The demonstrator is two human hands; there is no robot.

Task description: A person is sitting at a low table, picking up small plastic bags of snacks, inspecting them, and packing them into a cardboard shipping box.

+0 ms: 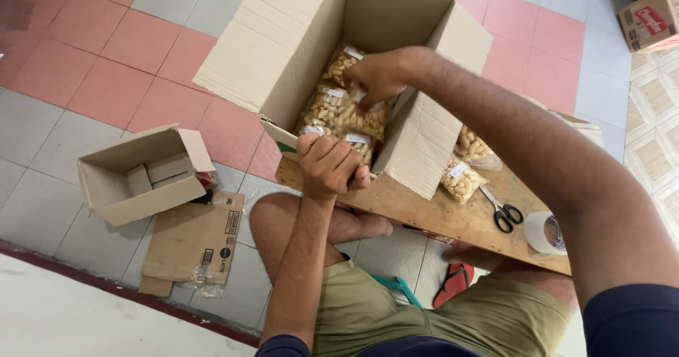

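Pink-grey tiled floor, low wooden desk (438, 219) before us. Our right hand (380, 74) pinches clear packet of pale snack curls (338, 109) inside big open cardboard box (283, 53); our left hand (327, 165) fisted on near flap, nearer us. Packets stacked, long axes crosswise.

My left hand (329, 165) is fisted mid-frame, forearm upright; my right hand (378, 74) reaches upward, fingers apparently pinched.
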